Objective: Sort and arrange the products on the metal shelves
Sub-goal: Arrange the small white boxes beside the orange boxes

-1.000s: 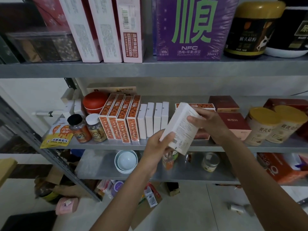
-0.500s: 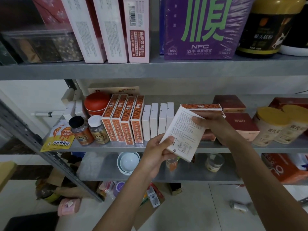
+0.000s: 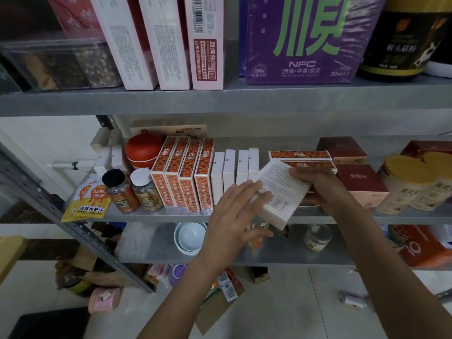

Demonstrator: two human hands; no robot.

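White box (image 3: 278, 192) tilted at shelf (image 3: 156, 214) edge, right hand (image 3: 315, 184) clamped on its top | left hand (image 3: 234, 211) flat, fingers straight, touching its face | done: white row (image 3: 230, 177), orange row (image 3: 186, 174) left of hands | to do: this box, likely stack (image 3: 299, 154) behind right hand

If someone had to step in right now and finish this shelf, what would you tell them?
Right hand grips the white box by its far edge, tilted over the middle shelf's front lip.
Left hand is open, fingers flat on the box's face.
Done: four orange boxes and four white boxes stand in a row.
Left: probably stand this box upright at the right end of the white row.
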